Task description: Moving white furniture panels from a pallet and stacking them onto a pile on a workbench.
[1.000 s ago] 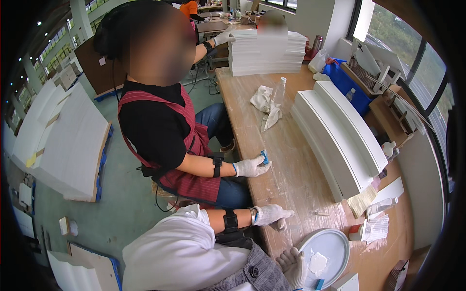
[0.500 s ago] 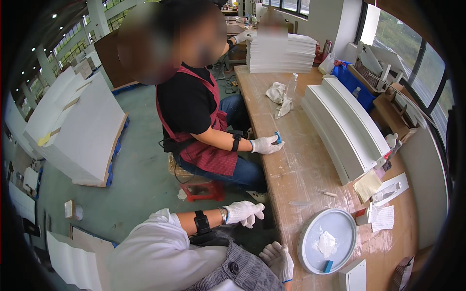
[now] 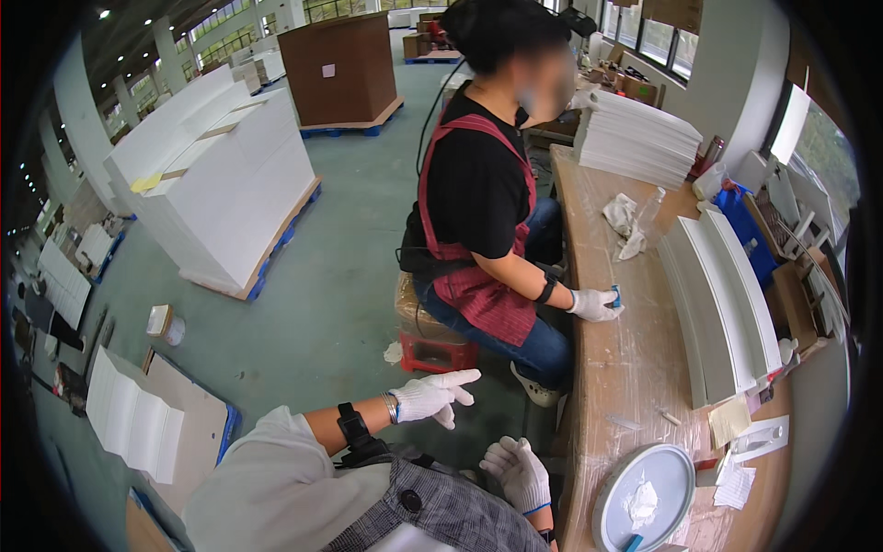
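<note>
Both my hands wear white knitted gloves and hang in front of my body, left of the wrapped table (image 3: 589,386). My left hand (image 3: 430,397) is empty, with some fingers stretched to the right and others bent. Lower and nearer the table edge, my right hand (image 3: 518,474) is loosely open, fingers slightly curled, and nothing shows in it. Closest to it on the table is a round pale lid (image 3: 609,492) bearing a heap of white paste (image 3: 642,503) and a small blue block (image 3: 633,543).
A co-worker (image 3: 469,202) in a red apron sits on a red stool (image 3: 439,352), gloved hand (image 3: 593,304) on another blue block. Along the table lie a long white moulding (image 3: 708,304), a cloth (image 3: 621,213), a clear bottle (image 3: 649,208) and stacked white panels (image 3: 635,138). White boards (image 3: 225,184) stand on a pallet.
The view has swung left, so the table and co-worker sit further right. My left hand's fingers are stretched out more. The co-worker's hand stays on the blue block.
</note>
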### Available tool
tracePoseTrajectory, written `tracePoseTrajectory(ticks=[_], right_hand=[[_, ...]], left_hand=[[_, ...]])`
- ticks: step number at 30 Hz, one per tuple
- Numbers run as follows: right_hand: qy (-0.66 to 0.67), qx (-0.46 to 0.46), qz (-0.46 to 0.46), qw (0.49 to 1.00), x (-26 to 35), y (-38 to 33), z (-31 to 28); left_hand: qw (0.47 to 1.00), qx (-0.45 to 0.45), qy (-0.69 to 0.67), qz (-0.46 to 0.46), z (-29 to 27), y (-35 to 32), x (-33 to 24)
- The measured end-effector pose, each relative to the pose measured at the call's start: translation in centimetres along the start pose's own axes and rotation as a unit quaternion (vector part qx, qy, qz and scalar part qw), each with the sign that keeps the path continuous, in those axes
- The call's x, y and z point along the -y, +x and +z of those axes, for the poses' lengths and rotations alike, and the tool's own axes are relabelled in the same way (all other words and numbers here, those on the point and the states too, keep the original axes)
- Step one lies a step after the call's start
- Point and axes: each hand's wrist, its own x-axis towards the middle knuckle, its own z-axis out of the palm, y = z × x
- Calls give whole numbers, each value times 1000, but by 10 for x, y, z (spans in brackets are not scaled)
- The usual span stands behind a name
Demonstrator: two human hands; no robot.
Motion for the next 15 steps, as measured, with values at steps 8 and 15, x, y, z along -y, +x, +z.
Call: tracePoseTrajectory(ticks=[8, 15], right_hand=[[-88, -18, 60, 994, -51, 44, 67], [-110, -13, 88, 990, -101, 58, 99]], left_hand=[[983, -104, 131, 74, -82, -66, 40], [983, -117, 126, 70, -122, -108, 64]])
